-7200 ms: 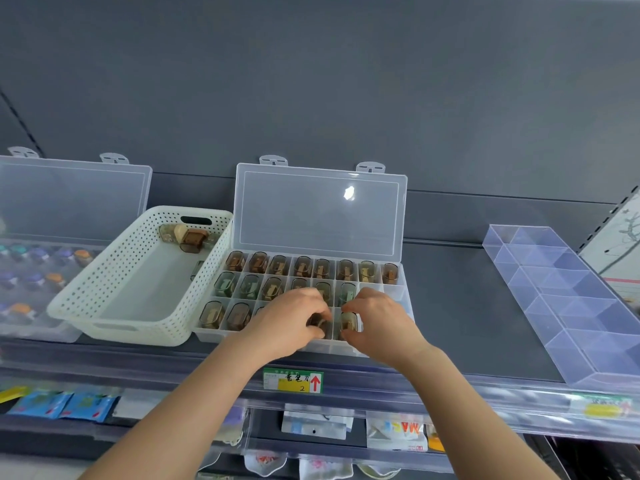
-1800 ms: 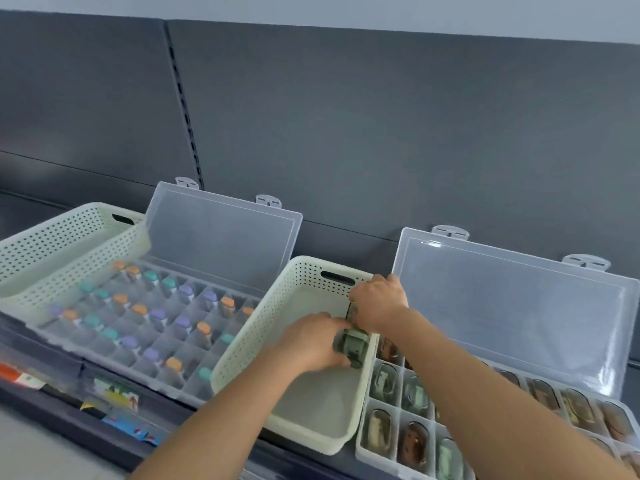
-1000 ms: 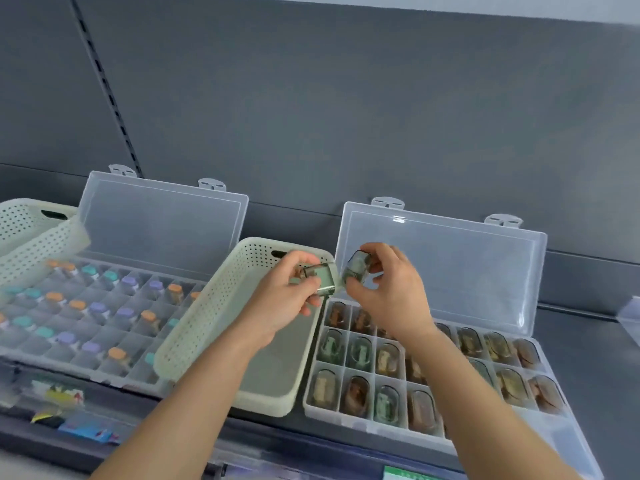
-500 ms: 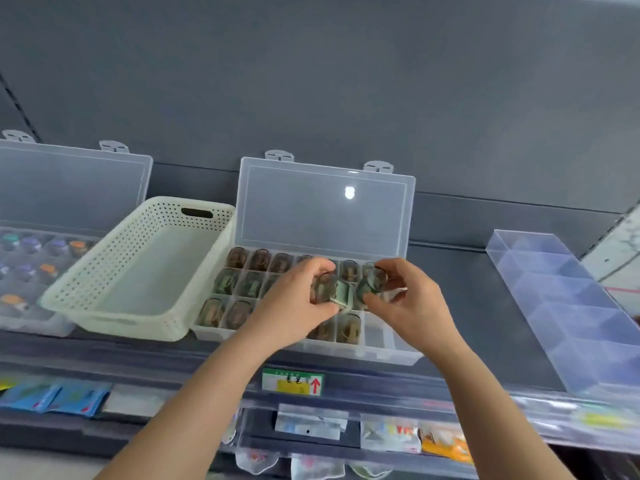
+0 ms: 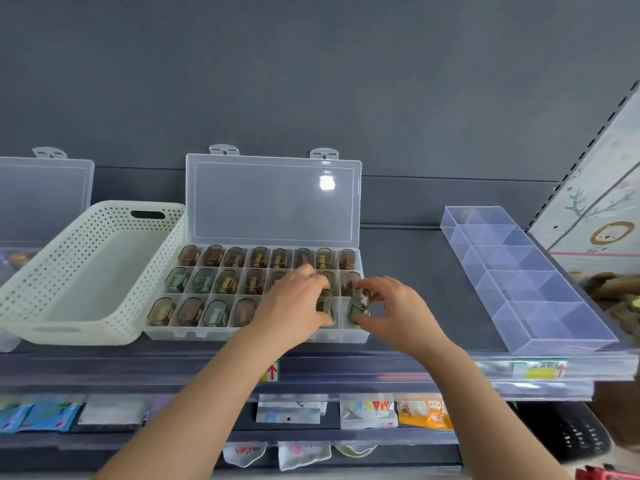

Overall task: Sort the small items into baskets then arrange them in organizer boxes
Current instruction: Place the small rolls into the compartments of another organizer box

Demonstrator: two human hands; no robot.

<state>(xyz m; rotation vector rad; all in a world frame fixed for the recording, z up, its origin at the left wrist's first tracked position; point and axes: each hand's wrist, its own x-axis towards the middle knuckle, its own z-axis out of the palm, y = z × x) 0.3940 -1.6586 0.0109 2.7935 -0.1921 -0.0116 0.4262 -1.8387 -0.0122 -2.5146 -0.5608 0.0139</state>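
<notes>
Pinching small clear greenish capsule case [image 5: 325, 303] in left hand [image 5: 294, 306], second capsule case [image 5: 360, 304] in right hand [image 5: 396, 308], over hand-hidden front-right cells of clear plastic organizer box [image 5: 207, 336], cream perforated basket [image 5: 104, 329] just left, farther box [image 5: 45, 195] cut off.

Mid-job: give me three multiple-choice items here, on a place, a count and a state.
1. Where is the white perforated plastic basket relative to the clear plastic organizer box? A left B right C on its lid
2. Compartment rows in the box? A two B three C five
3. The left hand and right hand are: A flat in the basket B closing the lid C each pinching a small clear capsule
Answers: 1 A, it adjoins the box's left end; 2 B, three rows show; 3 C, capsules held over the front row.
</notes>
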